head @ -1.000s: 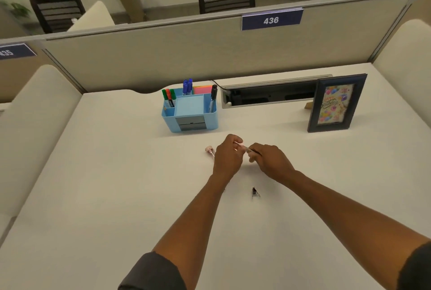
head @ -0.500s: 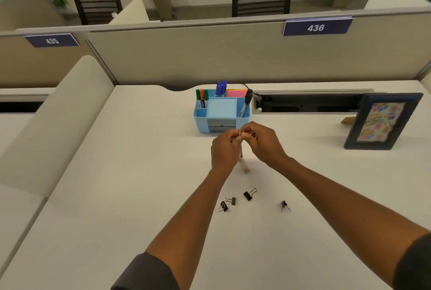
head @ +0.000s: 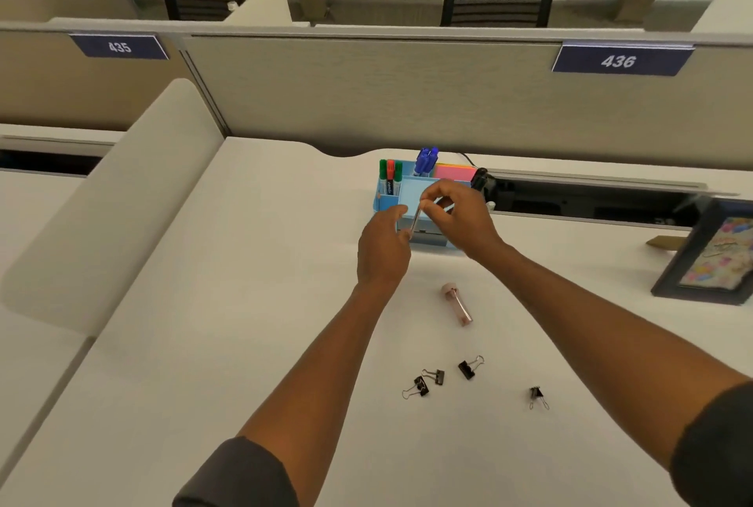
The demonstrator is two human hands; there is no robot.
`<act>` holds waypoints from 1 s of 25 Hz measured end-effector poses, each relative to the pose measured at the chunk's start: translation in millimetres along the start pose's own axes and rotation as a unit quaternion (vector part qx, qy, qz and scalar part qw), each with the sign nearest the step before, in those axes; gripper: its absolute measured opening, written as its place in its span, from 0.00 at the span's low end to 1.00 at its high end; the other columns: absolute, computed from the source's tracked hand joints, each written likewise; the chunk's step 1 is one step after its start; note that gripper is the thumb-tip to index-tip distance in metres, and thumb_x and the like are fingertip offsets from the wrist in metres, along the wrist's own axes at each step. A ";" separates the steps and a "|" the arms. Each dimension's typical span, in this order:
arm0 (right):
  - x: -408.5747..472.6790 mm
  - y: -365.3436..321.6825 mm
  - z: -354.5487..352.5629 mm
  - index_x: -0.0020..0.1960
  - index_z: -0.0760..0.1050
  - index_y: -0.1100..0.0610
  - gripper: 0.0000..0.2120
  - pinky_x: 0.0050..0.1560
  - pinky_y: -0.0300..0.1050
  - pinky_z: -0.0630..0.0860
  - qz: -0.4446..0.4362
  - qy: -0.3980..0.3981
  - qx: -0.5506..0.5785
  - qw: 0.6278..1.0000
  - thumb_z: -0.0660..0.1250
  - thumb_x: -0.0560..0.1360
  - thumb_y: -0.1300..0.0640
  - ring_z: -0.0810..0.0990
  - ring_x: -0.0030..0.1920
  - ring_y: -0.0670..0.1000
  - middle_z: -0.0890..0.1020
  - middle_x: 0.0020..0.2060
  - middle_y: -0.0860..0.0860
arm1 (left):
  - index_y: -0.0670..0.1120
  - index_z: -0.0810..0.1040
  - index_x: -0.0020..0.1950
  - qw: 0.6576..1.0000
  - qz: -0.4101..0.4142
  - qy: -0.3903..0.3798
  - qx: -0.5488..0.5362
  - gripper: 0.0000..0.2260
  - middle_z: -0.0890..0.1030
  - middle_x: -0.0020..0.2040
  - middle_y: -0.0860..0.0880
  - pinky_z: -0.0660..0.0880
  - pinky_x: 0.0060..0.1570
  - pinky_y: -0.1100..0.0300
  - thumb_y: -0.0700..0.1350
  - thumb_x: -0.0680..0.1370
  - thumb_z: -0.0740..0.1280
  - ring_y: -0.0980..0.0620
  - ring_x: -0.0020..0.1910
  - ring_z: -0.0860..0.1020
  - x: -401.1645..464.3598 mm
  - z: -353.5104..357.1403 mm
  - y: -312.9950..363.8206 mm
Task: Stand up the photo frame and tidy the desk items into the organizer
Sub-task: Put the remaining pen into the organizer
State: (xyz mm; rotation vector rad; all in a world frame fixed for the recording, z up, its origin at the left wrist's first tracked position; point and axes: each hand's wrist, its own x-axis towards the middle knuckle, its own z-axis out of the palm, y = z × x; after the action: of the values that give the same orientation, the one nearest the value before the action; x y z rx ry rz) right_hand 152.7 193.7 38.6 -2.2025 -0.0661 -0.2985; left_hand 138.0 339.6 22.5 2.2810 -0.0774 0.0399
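The blue desk organizer (head: 385, 200) stands at the back of the desk with green and red markers (head: 390, 176), blue pens (head: 426, 160) and pink sticky notes (head: 454, 171) in it. Just in front of it, my left hand (head: 383, 249) and my right hand (head: 456, 217) both pinch a thin pen (head: 415, 219) held upright between them. A pink pen cap (head: 458, 302) lies on the desk below my hands. Several black binder clips (head: 468, 368) are scattered nearer to me. The dark photo frame (head: 709, 253) stands upright at the right edge.
A beige partition (head: 366, 98) with labels 435 and 436 runs behind the desk. A cable tray slot (head: 591, 200) is open to the right of the organizer. A cream side divider (head: 122, 200) bounds the desk on the left.
Both hands rose from the desk and moved toward the organizer with the pen. The pink cap now lies apart on the desk. The view swung left, so the frame sits at the right edge.
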 end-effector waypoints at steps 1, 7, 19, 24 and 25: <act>8.5 -2.5 1.5 0.48 0.79 0.57 0.04 0.41 0.29 0.73 -0.010 0.026 0.007 1.000 0.69 0.76 0.58 0.77 0.41 0.41 0.81 0.44 0.48 | 0.48 0.70 0.70 0.999 -0.006 -0.010 0.045 0.21 0.74 0.67 0.46 0.75 0.58 0.54 0.42 0.78 0.69 0.48 0.66 0.72 4.1 -2.8 -4.8; 61.9 -16.5 21.3 0.45 0.81 0.56 0.02 0.40 0.31 0.73 -0.041 0.083 0.011 0.996 0.70 0.74 0.58 0.76 0.37 0.42 0.81 0.39 0.45 | 0.47 0.58 0.76 0.959 0.041 -0.069 0.271 0.31 0.60 0.77 0.46 0.65 0.69 0.50 0.42 0.77 0.69 0.43 0.74 0.60 16.1 0.2 -31.3; 76.5 17.9 84.7 0.50 0.81 0.55 0.07 0.51 0.47 0.78 0.042 0.005 -0.111 0.993 0.67 0.77 0.54 0.79 0.46 0.50 0.84 0.46 0.52 | 0.46 0.60 0.77 0.971 0.066 -0.055 0.223 0.31 0.62 0.76 0.46 0.67 0.65 0.51 0.38 0.76 0.68 0.45 0.71 0.65 14.5 -4.5 -35.5; 79.4 26.8 90.2 0.49 0.82 0.53 0.07 0.51 0.46 0.78 0.056 -0.014 -0.148 0.987 0.67 0.77 0.52 0.79 0.46 0.51 0.84 0.45 0.51 | 0.46 0.59 0.77 0.975 0.063 -0.058 0.205 0.31 0.61 0.77 0.46 0.68 0.65 0.51 0.37 0.77 0.68 0.44 0.71 0.66 13.0 -5.9 -35.2; 79.4 27.7 91.4 0.50 0.82 0.53 0.07 0.52 0.47 0.78 0.056 -0.015 -0.155 0.986 0.67 0.77 0.52 0.79 0.47 0.51 0.84 0.46 0.51 | 0.46 0.59 0.77 0.974 0.064 -0.060 0.207 0.31 0.61 0.77 0.46 0.68 0.65 0.51 0.37 0.76 0.68 0.45 0.71 0.66 13.0 -5.8 -35.5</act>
State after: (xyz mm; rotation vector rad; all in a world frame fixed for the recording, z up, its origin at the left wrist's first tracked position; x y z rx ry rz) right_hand 251.3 244.6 -17.1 -2.5078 0.0942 -0.2243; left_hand 153.4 366.6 0.2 2.6914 -0.3036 -0.0167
